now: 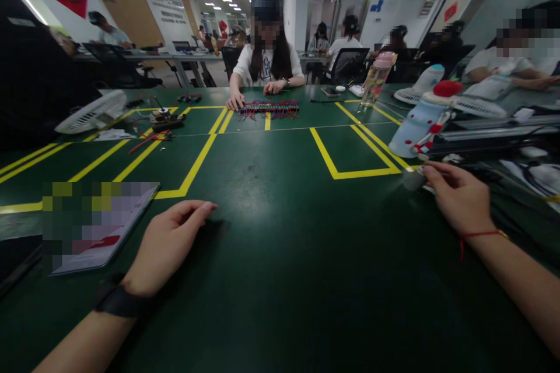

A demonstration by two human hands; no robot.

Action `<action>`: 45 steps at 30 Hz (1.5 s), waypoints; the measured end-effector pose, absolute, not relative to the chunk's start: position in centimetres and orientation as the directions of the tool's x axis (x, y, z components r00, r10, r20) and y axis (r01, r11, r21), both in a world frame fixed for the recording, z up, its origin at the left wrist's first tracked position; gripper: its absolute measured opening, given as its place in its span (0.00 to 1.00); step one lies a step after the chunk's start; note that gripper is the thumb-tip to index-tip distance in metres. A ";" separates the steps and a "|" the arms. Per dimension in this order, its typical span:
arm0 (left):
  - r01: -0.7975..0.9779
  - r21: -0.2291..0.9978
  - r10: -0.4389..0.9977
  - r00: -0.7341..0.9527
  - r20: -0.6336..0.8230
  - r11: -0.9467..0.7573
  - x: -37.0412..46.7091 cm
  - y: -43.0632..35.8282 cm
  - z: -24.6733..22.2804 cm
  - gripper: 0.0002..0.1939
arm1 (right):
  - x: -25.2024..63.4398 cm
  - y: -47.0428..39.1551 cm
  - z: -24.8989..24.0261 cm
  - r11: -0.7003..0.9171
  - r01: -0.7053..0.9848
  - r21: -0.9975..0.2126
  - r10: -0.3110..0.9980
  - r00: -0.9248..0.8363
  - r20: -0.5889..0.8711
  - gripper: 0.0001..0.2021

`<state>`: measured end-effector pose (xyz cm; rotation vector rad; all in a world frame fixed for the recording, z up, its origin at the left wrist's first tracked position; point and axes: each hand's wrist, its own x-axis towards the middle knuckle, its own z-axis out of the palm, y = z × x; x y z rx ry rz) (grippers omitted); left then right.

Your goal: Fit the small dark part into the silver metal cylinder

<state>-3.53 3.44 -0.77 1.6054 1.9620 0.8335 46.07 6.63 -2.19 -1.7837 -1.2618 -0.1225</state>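
Note:
Over the green table [280, 233], my left hand [168, 245] has its fingers pressed together, thumb against the forefinger, with nothing seen between them. A dark band is round that wrist. At the right, my right hand [459, 195] pinches a small grey cylindrical object [414, 178], blurred, just above the table. A blue bottle with red spots [413, 128] stands just beyond it. To the left of my left hand lies a flat sheet in a clear cover [102, 239].
Across the table a person's hands are by a row of red and blue wires [271, 109]. A clear bottle [377, 81], white fans [94, 112] and a small device with wires [163, 119] stand around. Cables and metal bars [494, 134] crowd the right side.

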 end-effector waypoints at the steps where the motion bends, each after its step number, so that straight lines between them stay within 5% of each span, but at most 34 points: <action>1: 0.705 0.700 0.979 -0.199 0.037 0.117 -3.5 3.4 -0.8 0.21 | 46.2 6.6 -2.3 -0.055 0.775 -0.630 0.717 0.470 0.515 0.20; 7: 0.725 0.687 0.980 -0.169 0.102 0.053 -3.4 3.4 -1.3 0.20 | 46.2 6.6 -2.1 0.016 0.725 -0.688 0.760 0.438 0.480 0.29; 38: 0.761 0.633 0.984 -0.176 -0.007 0.140 -3.7 3.5 -0.9 0.20 | 44.6 6.4 -1.5 -0.072 0.762 -0.643 0.700 0.498 0.512 0.20; 41: 0.775 0.625 0.990 -0.138 0.025 0.092 -3.7 3.8 -0.8 0.18 | 41.6 5.7 -0.9 0.139 0.761 -0.634 0.730 0.354 0.585 0.19; 45: 0.766 0.638 0.997 0.054 0.054 -0.077 -1.7 4.4 0.3 0.15 | 34.5 3.4 0.7 0.462 0.584 -0.667 0.869 -0.149 0.472 0.17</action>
